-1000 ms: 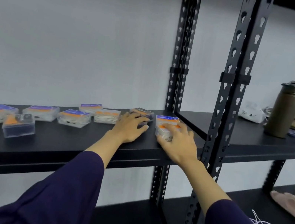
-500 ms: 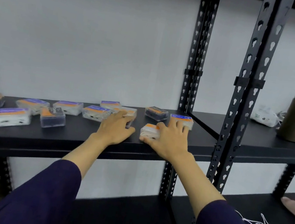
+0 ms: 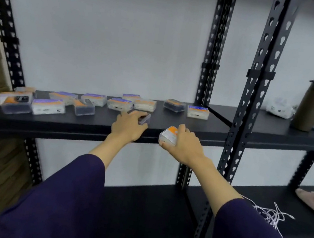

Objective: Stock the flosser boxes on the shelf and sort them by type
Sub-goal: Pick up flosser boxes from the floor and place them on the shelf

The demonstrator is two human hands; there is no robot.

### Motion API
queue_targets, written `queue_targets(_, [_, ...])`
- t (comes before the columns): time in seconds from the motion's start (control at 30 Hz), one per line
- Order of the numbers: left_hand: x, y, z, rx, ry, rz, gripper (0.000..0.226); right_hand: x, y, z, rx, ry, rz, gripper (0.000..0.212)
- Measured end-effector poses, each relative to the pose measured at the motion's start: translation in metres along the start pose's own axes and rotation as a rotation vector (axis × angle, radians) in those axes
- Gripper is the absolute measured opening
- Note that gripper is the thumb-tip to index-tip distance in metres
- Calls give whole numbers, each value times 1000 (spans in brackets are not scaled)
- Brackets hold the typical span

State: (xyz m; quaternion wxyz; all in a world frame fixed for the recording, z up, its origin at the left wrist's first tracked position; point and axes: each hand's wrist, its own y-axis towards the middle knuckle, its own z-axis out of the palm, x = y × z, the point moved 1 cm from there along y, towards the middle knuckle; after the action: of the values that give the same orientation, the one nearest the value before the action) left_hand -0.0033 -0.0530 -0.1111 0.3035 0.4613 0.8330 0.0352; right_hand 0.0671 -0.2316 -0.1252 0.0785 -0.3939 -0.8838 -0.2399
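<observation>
Head view shows the right hand clamped on a white box at frame centre, the left hand clamped on a dark box, matching rows lying left.

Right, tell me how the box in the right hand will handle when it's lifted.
The box looks like clear hard plastic, so probably stiff, keeping its shape in the right hand. It is small and one hand spans it, so likely light. Its smooth glossy sides may be a bit slippery; flat faces mean it should sit flat on the shelf, not roll.
</observation>
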Motion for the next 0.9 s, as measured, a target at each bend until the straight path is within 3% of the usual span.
queue_targets(0.13, [12, -57, 10, -153, -103, 161, 43, -1, -46, 23, 89, 74, 29, 65])
queue_targets(0.27, [40, -118, 48, -159, -198, 168, 45, -9, -88, 78, 165, 80, 54, 61])
queue_targets(0.63, [196, -215, 233, 222, -124, -130, 44, -67, -165, 275, 481, 130, 199, 60])
queue_targets(0.9, [253, -235, 327, 338, -78, -234, 42, -115, -179, 412, 636, 126, 317, 64])
